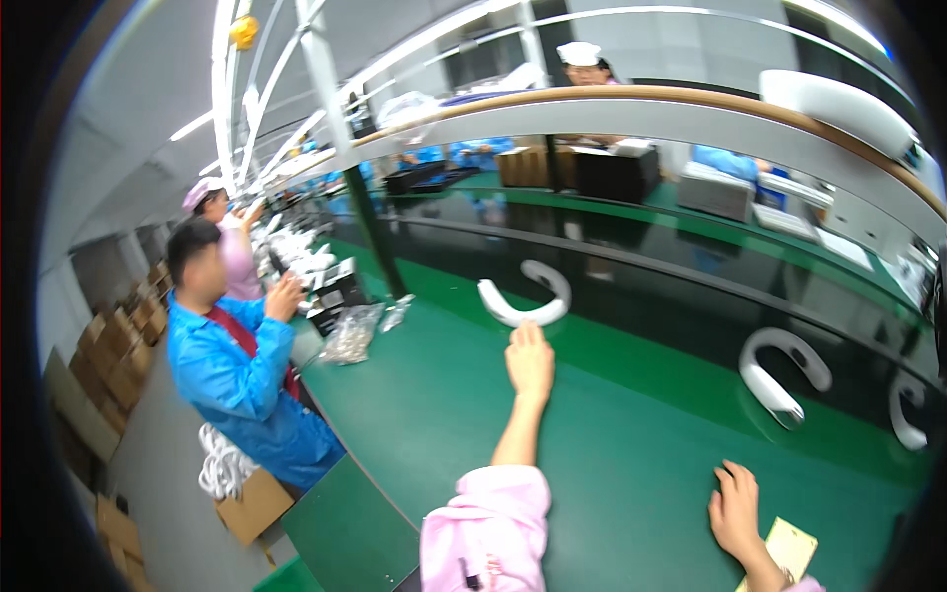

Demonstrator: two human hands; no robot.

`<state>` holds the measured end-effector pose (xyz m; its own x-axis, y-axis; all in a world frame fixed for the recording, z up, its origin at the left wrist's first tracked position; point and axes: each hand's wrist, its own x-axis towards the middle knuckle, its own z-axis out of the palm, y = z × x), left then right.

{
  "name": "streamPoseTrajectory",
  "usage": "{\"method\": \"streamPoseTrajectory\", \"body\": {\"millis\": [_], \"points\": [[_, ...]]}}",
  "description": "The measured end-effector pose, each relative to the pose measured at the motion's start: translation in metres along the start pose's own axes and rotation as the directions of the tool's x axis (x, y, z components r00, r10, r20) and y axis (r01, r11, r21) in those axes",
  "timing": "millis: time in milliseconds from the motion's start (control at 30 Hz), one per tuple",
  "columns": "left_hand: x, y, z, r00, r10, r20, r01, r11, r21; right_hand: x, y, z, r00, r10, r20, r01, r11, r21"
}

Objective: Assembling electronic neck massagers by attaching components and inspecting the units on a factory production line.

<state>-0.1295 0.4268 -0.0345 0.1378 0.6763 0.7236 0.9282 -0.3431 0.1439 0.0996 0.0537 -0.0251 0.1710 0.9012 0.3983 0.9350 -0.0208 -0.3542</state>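
Note:
My left hand (531,367) is stretched forward over the green worktop. Its fingertips, held close together, meet the near curve of a white U-shaped neckband device (528,313), while the thumb is hidden. This device lies where the green surface borders a dark glossy strip. My right hand (735,505) rests lower right with slightly bent, parted fingers and nothing in them. Beside its wrist is a yellow card or paper (792,549), partly covered by the arm. Further right lie another white U-shaped device (760,380) and a third (905,414) near the rim.
A co-worker in a blue coat (237,360) stands at the left by the table edge. Near them are a clear plastic bag of small parts (352,333) and a black box (337,286). A long shelf rail (651,102) crosses above. An open carton (254,505) stands lower left.

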Motion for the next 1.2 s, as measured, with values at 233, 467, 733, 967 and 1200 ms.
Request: {"method": "streamPoseTrajectory", "body": {"millis": [233, 467, 733, 967, 1200], "points": [[0.031, -0.037, 0.057, 1.0, -0.007, -0.025, 0.011, 0.988, 0.152, 0.009, -0.015, 0.013, 0.995, 0.051, 0.08, -0.047, 0.998, -0.046], [0.033, -0.034, 0.044, 0.963, 0.242, 0.116, -0.23, 0.967, -0.109, 0.012, -0.023, 0.013, 0.992, 0.077, 0.103, -0.072, 0.996, -0.056], [-0.042, 0.088, -0.119, 0.922, 0.345, -0.176, -0.346, 0.527, -0.776, 0.008, 0.0, 0.003, 0.965, 0.129, -0.228, -0.092, 0.982, 0.163], [-0.11, 0.11, -0.262, 0.569, 0.609, 0.552, 0.811, -0.303, -0.501, 0.005, -0.011, -0.073, 0.99, 0.091, 0.111, -0.142, 0.516, 0.845], [-0.16, 0.128, -0.312, 0.598, 0.742, 0.303, 0.8, -0.531, -0.279, -0.059, -0.038, -0.094, 0.911, 0.166, 0.378, -0.383, 0.002, 0.924]]}}
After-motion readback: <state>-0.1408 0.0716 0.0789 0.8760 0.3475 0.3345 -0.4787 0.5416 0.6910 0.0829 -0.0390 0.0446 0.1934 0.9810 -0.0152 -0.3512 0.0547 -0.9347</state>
